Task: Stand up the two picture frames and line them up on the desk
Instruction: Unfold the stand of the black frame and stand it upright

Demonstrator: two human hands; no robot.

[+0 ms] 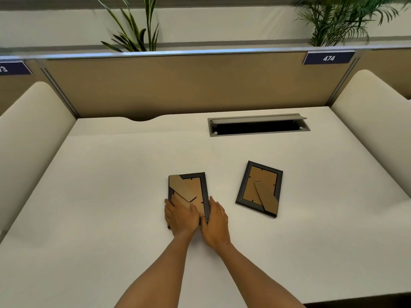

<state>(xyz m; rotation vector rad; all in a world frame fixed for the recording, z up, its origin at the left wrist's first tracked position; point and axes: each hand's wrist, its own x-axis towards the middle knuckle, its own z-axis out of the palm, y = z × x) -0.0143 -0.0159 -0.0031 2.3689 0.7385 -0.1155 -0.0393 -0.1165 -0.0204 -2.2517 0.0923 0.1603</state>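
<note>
Both hands, the left hand (181, 218) and right hand (214, 221), grip the near end of a dark-rimmed picture frame with brown cardboard back (189, 192) lying face-down on the white desk (111, 185); swinging its easel flap out fully before tilting it upright looks wisest.

Table (133, 174): smooth, matt, off-white laminate look. Left frame (205, 192) and right frame (241, 192): dark matt moulding, brown cardboard backing and stand. Partition (178, 85): tan cloth-like panel, metal trim. Cable hatch (259, 118): grey, matt.
</note>
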